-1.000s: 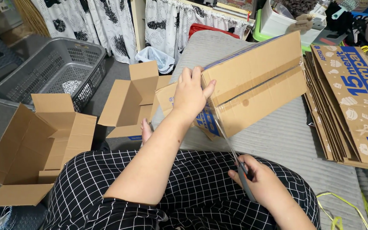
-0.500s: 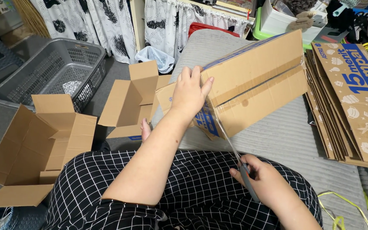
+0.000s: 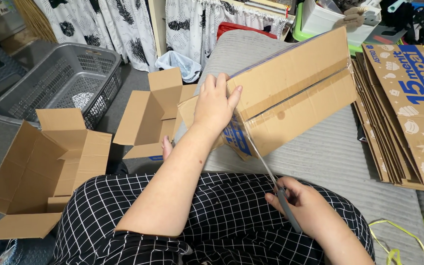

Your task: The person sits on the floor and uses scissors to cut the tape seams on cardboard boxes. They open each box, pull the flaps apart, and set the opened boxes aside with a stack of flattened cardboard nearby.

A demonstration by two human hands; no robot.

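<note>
My left hand [image 3: 215, 105] presses flat on the near end of a brown cardboard box [image 3: 295, 93] that lies tilted on a grey ribbed mat [image 3: 330, 152]. A clear strip of tape [image 3: 260, 157] stretches from the box's taped seam down to my right hand [image 3: 303, 208]. My right hand is closed around a thin grey tool [image 3: 286, 208] at the tape's lower end, over my checked-trouser lap.
A stack of flattened printed cartons [image 3: 413, 108] lies at the right. Two open brown boxes [image 3: 40, 172] [image 3: 150, 115] sit on the floor at the left, with a grey plastic basket [image 3: 60, 81] behind them. Yellow strapping [image 3: 398, 240] lies at the bottom right.
My right hand has pulled slightly down and right, drawing the tape strip a little longer. The left hand and box have stayed in place.
</note>
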